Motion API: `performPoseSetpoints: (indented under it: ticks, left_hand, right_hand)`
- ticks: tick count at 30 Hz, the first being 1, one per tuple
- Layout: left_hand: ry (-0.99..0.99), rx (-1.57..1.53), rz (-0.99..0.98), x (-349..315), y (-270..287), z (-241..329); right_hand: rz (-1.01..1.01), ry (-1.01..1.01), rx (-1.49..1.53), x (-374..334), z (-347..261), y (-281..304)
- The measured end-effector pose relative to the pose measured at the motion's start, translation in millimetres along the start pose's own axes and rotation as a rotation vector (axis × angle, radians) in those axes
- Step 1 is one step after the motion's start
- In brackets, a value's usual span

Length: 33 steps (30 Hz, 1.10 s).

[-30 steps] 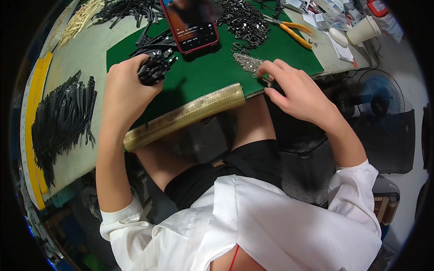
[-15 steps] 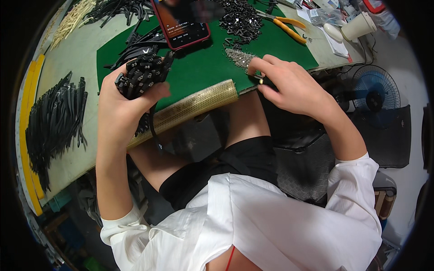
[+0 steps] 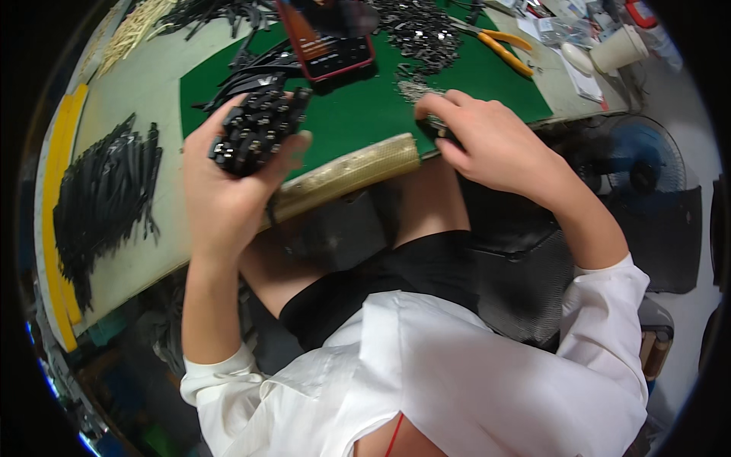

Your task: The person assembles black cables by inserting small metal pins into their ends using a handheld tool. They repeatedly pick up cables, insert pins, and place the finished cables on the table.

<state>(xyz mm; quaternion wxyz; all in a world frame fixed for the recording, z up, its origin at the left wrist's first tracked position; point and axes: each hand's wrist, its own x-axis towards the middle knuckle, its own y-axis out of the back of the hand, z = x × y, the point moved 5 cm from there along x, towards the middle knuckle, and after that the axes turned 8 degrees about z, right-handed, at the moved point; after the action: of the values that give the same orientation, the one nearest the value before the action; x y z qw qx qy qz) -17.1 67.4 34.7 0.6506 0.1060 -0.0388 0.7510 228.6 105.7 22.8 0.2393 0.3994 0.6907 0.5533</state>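
My left hand [image 3: 228, 179] is wrapped round a thick bundle of black glasses temples [image 3: 263, 126], their ends with small metal fittings turned up. More black temples [image 3: 247, 76] lie on the green mat just beyond it. My right hand [image 3: 487, 141] is closed at the mat's near edge, thumb and forefinger pinching a small dark object [image 3: 445, 131] with a metallic glint; its kind is hidden by the fingers and blur. The fingertips are beside a little heap of tiny silvery screws [image 3: 415, 91]. Behind that heap spreads a pile of small black parts [image 3: 419, 34].
A red-edged phone [image 3: 331, 53] leans at the back of the green mat [image 3: 350, 110]. Orange-handled pliers [image 3: 506, 53] lie right of the parts. A temple pile [image 3: 106, 206] sits far left. A rolled mesh edge [image 3: 350, 164], white cup [image 3: 618, 47] and blue fan [image 3: 643, 156] are nearby.
The whole view has shifted, so things sit slightly further right. The bundle in my left hand has tipped, its ends facing up more. My right hand stays closed by the screws.
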Motion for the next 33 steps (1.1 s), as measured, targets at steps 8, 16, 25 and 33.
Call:
performPoseSetpoints:
  ticks: [8, 16, 25, 33]
  left_hand:
    - [-0.049, -0.008, 0.031, -11, -4, 8]
    - [-0.722, 0.427, 0.119, -24, -16, 35]
    - [-0.923, 0.548, 0.101, -32, -16, 37]
    - [-0.744, 0.683, 0.020, -23, -19, 23]
  right_hand:
    - [0.029, -0.036, 0.517, 6, -26, 14]
    - [-0.094, -0.300, 1.508, -7, -80, 13]
    - [-0.096, -0.330, 1.562, -8, -83, 8]
    - [0.498, 0.030, 0.524, -4, -92, -9]
